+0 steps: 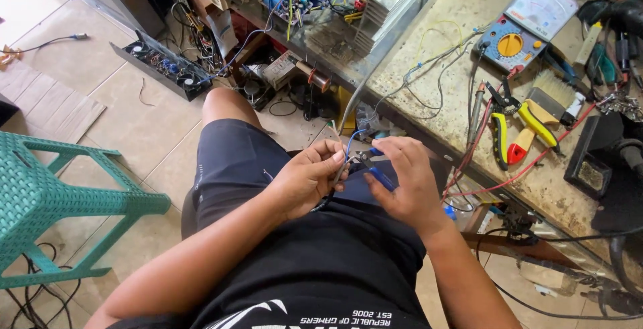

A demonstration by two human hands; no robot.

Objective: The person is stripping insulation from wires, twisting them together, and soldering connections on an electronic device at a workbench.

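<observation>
A seated person works a blue wire [353, 140] over the lap, beside a cluttered desk [469, 7]. The left hand [309, 176] pinches the wire between thumb and forefinger, its other fingers curled in; the wire rises in a short loop above the knuckles. The right hand [402, 181] closes around small blue-handled cutters [372, 165], fingers pressed on the handles, the tool's nose meeting the wire just beside the left thumb. The step in hand looks like trimming or stripping the wire's end; whether the blades have bitten cannot be told. The next move seems to call for a steady squeeze while the left hand keeps the wire taut. On the desk lie yellow-handled pliers [529, 120], an analogue multimeter [529, 24] and a brush [550, 91]; a green plastic stool [47, 202] stands on the floor.
</observation>
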